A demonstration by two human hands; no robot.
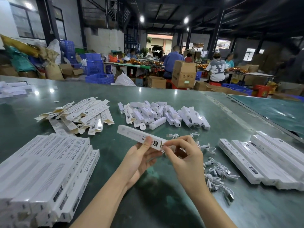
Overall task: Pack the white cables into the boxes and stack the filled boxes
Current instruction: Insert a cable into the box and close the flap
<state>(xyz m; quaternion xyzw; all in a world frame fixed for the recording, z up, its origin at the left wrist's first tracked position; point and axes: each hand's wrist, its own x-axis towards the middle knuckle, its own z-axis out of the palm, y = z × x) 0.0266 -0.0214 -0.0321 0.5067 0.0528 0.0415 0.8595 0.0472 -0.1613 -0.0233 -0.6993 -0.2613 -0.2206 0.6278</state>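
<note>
Long white box (139, 135) held off the table at centre, near end open; loose white cables (217, 175) at four o'clock; stacked boxes (42, 170) at eight o'clock.

Dim warehouse: dark ceiling beams (181, 7), bright lamps (142, 18), blue crates (99, 78), seated workers (215, 69).

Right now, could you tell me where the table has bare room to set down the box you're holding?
Bare green table lies near you, between the stacked boxes and loose cables. Beyond the held box, small boxes crowd it.

Factory packing hall: workers (172, 61) at benches, crates (99, 78), cartons (183, 74).
</note>
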